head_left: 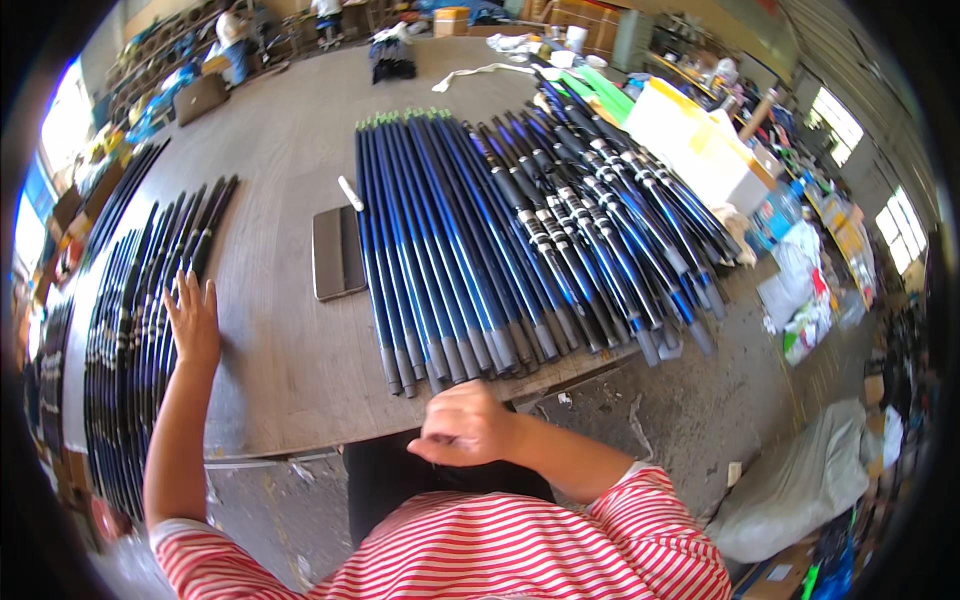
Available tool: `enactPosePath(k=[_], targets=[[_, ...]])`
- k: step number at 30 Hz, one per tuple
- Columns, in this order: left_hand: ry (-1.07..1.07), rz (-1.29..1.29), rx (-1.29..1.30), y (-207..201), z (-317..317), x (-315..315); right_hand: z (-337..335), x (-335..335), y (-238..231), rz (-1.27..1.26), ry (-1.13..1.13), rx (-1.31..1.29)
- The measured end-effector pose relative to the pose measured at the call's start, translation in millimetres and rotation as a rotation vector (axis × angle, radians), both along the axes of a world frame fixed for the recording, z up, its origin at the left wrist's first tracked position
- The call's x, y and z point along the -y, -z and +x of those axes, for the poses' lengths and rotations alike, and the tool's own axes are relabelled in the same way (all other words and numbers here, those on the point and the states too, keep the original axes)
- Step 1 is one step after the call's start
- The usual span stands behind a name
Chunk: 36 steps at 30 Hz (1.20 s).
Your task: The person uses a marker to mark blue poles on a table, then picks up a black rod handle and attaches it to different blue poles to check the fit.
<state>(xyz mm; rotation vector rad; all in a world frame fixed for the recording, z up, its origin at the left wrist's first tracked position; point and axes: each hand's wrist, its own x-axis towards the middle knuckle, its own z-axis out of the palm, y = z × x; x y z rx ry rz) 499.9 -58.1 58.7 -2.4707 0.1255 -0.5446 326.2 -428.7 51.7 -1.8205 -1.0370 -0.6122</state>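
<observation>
My left hand [193, 322] reaches to the left side of the table, fingers stretched and spread, at the right edge of a row of dark fishing rods [135, 300]. It holds nothing; whether the fingertips touch the rods is hard to tell. My right hand [466, 425] is curled into a loose fist in front of my body at the table's near edge, with nothing visible in it. Just beyond it lie blue rod sections [430, 250] side by side, green at their far ends and grey at the near ends. Further right, rods with silver reel seats [590, 220] lie in an overlapping pile.
A dark phone [338, 252] and a white marker [350, 193] lie left of the blue sections on the brown table [270, 360]. A yellow-and-white box [690, 140] stands at the right. A dark bundle [393, 60] sits at the far end. A grey sack [795, 485] rests on the floor.
</observation>
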Motion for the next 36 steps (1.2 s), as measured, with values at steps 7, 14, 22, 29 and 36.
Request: enactPosePath(k=[7,14,22,29,36], targets=[[0.591,-0.718,0.231,-51.3,-10.6,131.4,-15.0,112.4,-36.8,-0.301,1.069,-0.191],[0.874,-1.005,0.247,-27.5,-22.2,146.2,-25.4,122.4,-33.0,-0.800,1.073,-0.346],[0.906,-1.155,0.201,-31.9,-26.8,138.3,-1.6,119.1,-57.7,-0.666,1.165,-0.689],[0.924,-1.414,-0.017,-37.6,-39.4,146.9,-0.5,104.8,-67.5,0.808,0.491,-1.032],[1.152,-1.736,-0.845,-40.4,-81.1,167.1,12.7,-33.9,-51.3,0.420,0.348,-0.548]])
